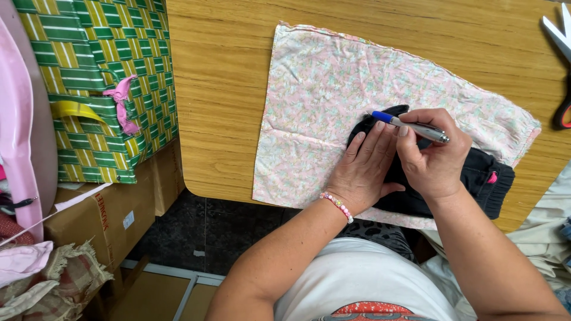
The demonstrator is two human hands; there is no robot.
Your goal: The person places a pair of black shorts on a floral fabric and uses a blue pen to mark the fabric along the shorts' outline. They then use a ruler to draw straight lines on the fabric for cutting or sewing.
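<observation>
Left hand (363, 172) lies flat, fingers together, pressing a black garment (476, 178); right hand (433, 156) is clamped on a pen (410, 126), its blue tip at the garment's edge; the garment rests on pink floral cloth (321, 95) spread over the wooden bench (226, 89); scissors (562, 71) lie at the far right; a green woven bag (95, 83) stands beside the bench.

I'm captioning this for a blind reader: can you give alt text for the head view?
A person's right hand holds a silver pen with a blue end over a black garment, which the left hand presses flat on a pink floral cloth spread over a wooden table.
</observation>
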